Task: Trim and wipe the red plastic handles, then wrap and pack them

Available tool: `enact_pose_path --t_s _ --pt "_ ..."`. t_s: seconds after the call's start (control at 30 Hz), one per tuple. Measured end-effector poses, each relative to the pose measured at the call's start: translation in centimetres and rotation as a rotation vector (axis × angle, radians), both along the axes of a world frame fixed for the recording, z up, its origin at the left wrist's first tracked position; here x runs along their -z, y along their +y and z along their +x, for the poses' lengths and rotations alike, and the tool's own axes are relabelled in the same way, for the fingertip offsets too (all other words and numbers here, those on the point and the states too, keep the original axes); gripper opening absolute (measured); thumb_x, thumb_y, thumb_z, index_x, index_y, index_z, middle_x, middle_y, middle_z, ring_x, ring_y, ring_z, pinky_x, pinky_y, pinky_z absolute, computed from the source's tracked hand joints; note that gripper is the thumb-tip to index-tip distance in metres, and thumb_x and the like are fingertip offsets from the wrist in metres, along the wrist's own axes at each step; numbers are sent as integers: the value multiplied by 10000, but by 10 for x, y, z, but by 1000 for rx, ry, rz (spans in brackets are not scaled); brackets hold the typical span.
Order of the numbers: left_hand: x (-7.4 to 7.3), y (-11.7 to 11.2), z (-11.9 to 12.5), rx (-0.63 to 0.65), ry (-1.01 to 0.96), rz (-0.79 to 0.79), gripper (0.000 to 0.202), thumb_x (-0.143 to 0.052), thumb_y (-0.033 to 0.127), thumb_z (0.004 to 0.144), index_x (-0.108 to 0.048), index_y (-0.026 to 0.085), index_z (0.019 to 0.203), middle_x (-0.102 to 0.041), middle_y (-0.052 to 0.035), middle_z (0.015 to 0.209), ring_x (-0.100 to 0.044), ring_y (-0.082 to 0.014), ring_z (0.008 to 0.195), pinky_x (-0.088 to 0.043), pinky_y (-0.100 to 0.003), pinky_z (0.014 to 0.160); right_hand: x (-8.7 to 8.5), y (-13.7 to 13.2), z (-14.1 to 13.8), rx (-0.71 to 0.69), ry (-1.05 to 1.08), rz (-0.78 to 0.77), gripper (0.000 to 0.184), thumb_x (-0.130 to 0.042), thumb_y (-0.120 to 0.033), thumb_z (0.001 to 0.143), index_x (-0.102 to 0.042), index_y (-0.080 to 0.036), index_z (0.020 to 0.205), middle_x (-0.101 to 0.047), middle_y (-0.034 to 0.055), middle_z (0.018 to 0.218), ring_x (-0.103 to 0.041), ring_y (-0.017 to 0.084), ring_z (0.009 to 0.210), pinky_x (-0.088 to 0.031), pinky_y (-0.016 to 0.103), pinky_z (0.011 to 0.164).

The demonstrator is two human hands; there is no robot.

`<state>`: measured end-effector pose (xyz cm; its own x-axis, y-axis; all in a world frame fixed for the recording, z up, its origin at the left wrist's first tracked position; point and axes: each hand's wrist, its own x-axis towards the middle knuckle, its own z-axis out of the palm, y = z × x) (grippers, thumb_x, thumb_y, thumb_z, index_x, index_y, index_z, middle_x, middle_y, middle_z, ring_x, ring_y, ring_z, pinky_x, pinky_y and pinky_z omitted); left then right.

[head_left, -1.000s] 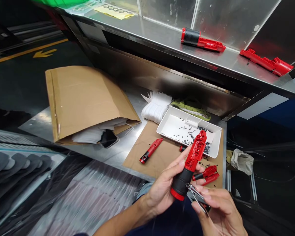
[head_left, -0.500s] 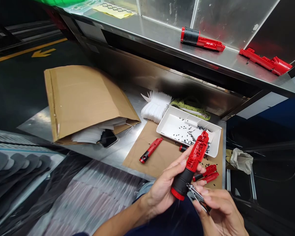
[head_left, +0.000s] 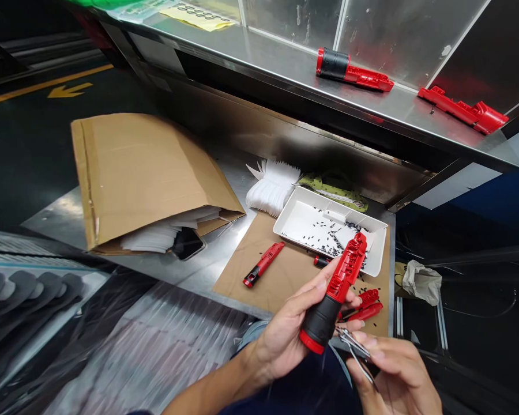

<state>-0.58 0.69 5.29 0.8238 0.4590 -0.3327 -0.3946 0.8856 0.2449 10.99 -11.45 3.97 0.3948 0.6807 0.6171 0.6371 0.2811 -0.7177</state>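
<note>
My left hand (head_left: 281, 328) is wrapped round a red and black plastic tool housing (head_left: 335, 291), tilted with its black, red-rimmed end toward me and its ribbed red end up to the right. Between the fingers of my right hand (head_left: 398, 369) is a pair of silver nail clippers (head_left: 353, 344). Their tip lies just right of the housing's black end, apart from it. Under and behind the held housing, more red and black parts (head_left: 365, 305) lie on the brown cardboard (head_left: 242, 262), partly hidden by my left hand. A similar red part (head_left: 263, 264) rests further left.
A white tray (head_left: 285, 230) holds many small black bits. Beside it stand a stack of white paper pieces (head_left: 273, 187) and a green pouch (head_left: 337, 193). A large cardboard box (head_left: 151, 173) and a phone (head_left: 188, 244) sit at left. Two housings (head_left: 354, 72) lie on the metal shelf (head_left: 259, 57).
My right hand has drawn the nail clippers a little right and down, away from the housing's black end. My left hand keeps its hold, and the view has shifted slightly.
</note>
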Motion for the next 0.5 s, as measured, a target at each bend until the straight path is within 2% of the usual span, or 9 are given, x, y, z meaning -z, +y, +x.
enact_pose_path --t_s 0.13,0.3,0.5 --pt "-1 -1 0 6 14 9 575 -620 259 911 -473 199 1463 -714 -101 973 -639 -227 1005 -529 -397 915 -2 10 -10 30 -3 14 162 -748 -113 803 -646 -201 892 -724 38 795 -733 171 689 -641 250 589" --pt "-2 -3 0 5 33 25 603 -584 251 935 -400 197 1506 -718 -94 982 -635 -247 1074 -522 -387 926 -10 18 -18 81 35 34 101 -726 -192 862 -628 -197 839 -699 27 759 -727 153 670 -633 233 584" --pt "1 -3 2 31 18 25 668 -595 282 927 -334 198 1536 -724 -104 990 -676 -201 905 -528 -384 909 -9 19 -21 109 59 45 115 -738 -187 850 -628 -193 817 -701 16 758 -728 150 682 -628 228 591"
